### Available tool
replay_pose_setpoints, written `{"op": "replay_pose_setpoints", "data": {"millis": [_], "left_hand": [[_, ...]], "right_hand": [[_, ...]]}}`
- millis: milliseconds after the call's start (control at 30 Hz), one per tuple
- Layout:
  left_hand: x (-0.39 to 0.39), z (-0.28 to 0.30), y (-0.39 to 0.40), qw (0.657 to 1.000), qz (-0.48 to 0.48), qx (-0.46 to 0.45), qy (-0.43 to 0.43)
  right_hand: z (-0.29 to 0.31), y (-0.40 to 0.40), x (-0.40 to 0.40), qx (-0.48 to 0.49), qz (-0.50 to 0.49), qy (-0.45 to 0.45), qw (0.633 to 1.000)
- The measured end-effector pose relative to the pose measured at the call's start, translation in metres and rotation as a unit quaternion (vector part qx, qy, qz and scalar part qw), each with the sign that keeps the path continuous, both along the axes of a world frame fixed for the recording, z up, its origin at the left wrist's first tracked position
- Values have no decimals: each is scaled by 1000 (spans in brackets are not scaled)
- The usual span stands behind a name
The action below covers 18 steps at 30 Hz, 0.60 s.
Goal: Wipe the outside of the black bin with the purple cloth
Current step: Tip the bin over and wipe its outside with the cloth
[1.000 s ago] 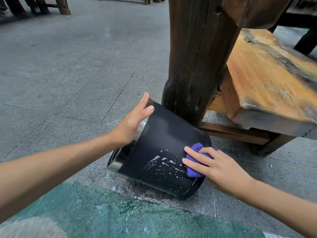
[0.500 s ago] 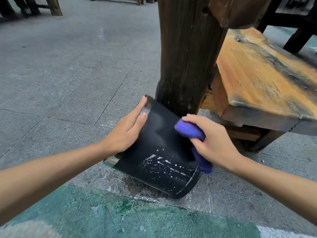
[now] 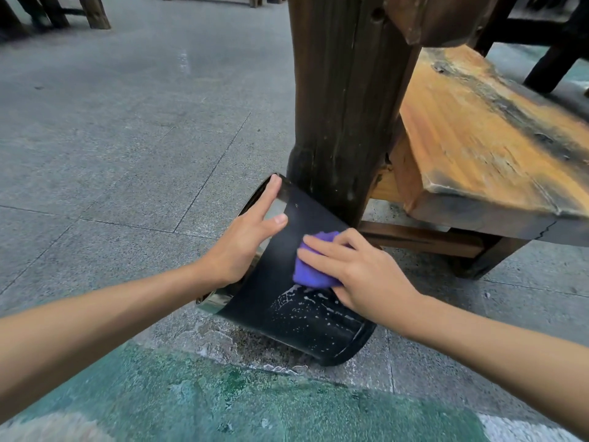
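Note:
The black bin (image 3: 280, 301) lies tilted on its side on the stone floor, its silver-rimmed mouth facing left and its base toward me at the lower right. White foam specks cover its lower side. My left hand (image 3: 245, 240) rests flat on the bin near the rim, fingers straight. My right hand (image 3: 353, 272) presses the bunched purple cloth (image 3: 310, 266) against the bin's upper side, fingers spread over it.
A thick dark wooden post (image 3: 344, 106) stands right behind the bin, touching it. An orange-brown wooden bench (image 3: 484, 138) juts out at the right. Grey stone paving (image 3: 127, 138) stretches left; a green painted strip (image 3: 223, 406) runs along the bottom. Wooden furniture legs (image 3: 95, 11) stand far back.
My right hand lifted the cloth from the bin's lower right side, carried it up, and now presses it on the bin's middle. My left hand shifted slightly along the rim.

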<state>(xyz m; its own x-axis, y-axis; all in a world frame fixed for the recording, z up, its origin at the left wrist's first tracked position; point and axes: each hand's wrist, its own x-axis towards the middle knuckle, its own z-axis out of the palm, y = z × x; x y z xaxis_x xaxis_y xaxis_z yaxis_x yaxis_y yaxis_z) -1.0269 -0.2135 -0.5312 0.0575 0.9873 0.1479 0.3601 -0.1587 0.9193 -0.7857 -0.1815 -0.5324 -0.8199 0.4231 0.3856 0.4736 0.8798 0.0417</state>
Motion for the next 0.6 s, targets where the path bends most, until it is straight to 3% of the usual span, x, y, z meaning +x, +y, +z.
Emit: {"op": "replay_pose_setpoints", "data": {"millis": [200, 333, 433, 600], "left_hand": [[3, 0, 7, 1000, -9, -6, 8], [10, -1, 6, 1000, -22, -2, -8], [19, -1, 5, 999, -33, 3, -9], [31, 0, 9, 1000, -17, 10, -8]], "right_hand": [[-41, -7, 82, -41, -61, -103, 992], [-57, -3, 109, -125, -158, -98, 975], [-50, 5, 102, -167, -184, -7, 969], [-5, 15, 34, -117, -124, 190, 967]]}}
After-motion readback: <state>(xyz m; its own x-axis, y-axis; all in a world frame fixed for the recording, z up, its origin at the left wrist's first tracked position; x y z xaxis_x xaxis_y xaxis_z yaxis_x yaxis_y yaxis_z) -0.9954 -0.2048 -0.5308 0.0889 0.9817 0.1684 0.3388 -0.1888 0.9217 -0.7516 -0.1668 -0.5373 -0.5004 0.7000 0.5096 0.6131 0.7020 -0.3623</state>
